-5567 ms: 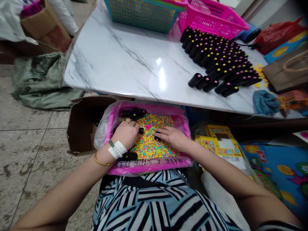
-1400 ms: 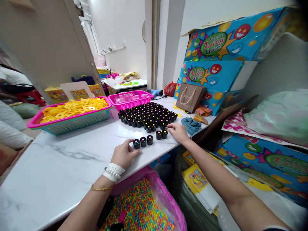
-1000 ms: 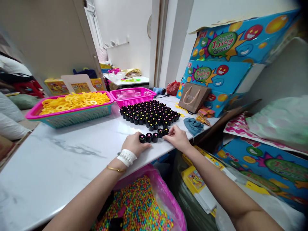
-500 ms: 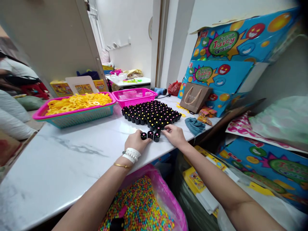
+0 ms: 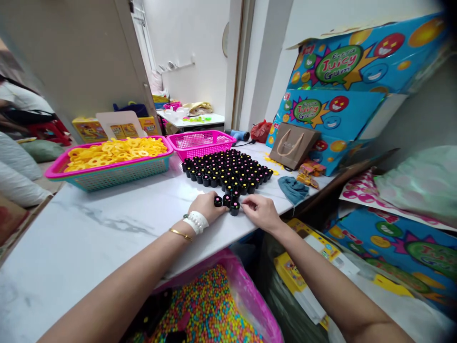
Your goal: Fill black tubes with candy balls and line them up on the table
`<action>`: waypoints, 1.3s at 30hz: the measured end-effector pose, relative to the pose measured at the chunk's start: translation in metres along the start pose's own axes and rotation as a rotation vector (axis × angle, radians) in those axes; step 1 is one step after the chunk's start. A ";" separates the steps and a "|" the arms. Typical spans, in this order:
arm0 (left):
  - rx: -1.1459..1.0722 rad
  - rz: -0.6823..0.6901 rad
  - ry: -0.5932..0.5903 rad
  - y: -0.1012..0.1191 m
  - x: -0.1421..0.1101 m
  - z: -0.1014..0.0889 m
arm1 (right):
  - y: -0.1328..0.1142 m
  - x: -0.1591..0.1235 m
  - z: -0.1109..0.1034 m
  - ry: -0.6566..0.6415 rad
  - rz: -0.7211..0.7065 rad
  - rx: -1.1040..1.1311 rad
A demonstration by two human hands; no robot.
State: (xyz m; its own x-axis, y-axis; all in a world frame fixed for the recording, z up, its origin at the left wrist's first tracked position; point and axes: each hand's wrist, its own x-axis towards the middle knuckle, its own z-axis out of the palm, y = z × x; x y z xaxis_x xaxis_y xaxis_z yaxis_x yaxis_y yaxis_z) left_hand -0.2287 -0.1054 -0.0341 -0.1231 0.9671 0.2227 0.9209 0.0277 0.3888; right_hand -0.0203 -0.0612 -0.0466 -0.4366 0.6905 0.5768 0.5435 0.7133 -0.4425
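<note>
On the white marble table [image 5: 107, 228] three small black tubes [image 5: 225, 202] with pink or yellow tops stand upright near the front edge. My left hand [image 5: 206, 207] presses against them from the left, fingers curled at the leftmost tube. From the right, my right hand [image 5: 259, 211] touches the rightmost tube with bent fingertips. Just behind them stands a large block of several similar black tubes [image 5: 228, 169]. Below the table edge, a pink tray of colourful candy beads [image 5: 210, 312] rests on my lap.
A teal-and-pink basket of yellow rings [image 5: 110, 159] and an empty pink basket [image 5: 200, 143] sit at the back of the table. A brown paper bag [image 5: 293, 145], a blue cloth [image 5: 293, 188] and "Juicy Gum" cartons [image 5: 339, 71] are to the right. Another person [image 5: 21, 105] sits far left.
Earlier both hands were in the candy tray on my lap. Since then they set tubes upright on the table and slid the small group toward the big block.
</note>
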 end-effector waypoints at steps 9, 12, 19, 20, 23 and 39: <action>0.047 0.097 0.033 0.011 -0.002 0.004 | -0.018 -0.013 0.010 0.047 0.075 -0.098; 0.042 0.069 0.028 0.008 -0.002 0.006 | -0.017 -0.012 0.018 0.082 0.105 -0.148; -0.021 0.159 -0.022 -0.001 -0.002 0.002 | -0.020 -0.008 0.026 0.122 0.189 -0.249; -0.040 0.174 -0.026 -0.002 -0.001 0.001 | -0.021 -0.008 0.026 0.121 0.192 -0.258; -0.099 0.172 -0.043 -0.006 0.000 0.001 | -0.024 -0.009 0.025 0.120 0.167 -0.278; -0.428 -0.152 0.091 -0.028 0.022 -0.001 | -0.042 0.012 0.041 -0.074 0.036 -0.306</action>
State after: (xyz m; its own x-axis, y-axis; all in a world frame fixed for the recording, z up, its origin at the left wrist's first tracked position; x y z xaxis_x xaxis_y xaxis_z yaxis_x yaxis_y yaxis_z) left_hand -0.2571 -0.0849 -0.0394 -0.2944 0.9335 0.2045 0.6567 0.0421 0.7530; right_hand -0.0777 -0.0784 -0.0492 -0.4579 0.7295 0.5081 0.7453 0.6266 -0.2280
